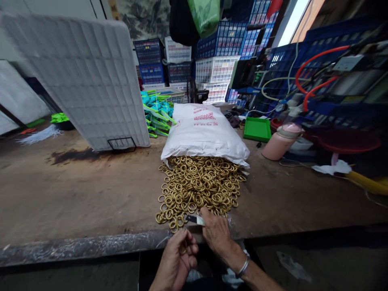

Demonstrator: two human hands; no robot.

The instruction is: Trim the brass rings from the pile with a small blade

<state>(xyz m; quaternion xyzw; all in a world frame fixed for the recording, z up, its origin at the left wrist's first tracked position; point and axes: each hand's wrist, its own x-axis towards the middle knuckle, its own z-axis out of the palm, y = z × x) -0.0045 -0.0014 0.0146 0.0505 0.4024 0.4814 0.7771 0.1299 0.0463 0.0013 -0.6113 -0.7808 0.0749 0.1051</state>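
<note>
A heap of several brass rings [197,186] spills from the open mouth of a white sack [204,131] with red print, lying on the worn workbench [75,194]. At the bench's front edge my left hand [177,260] is curled shut around a few brass rings. My right hand [216,232], with a metal bangle on its wrist, rests at the near edge of the heap and pinches a small dark blade-like tool [194,219] pointing left.
A white plastic grid tray [81,81] leans upright at the left. A green tray [257,129] and a pink flask [281,141] sit right of the sack. Stacked blue and white crates [212,60] fill the back, with hoses and machinery at the right.
</note>
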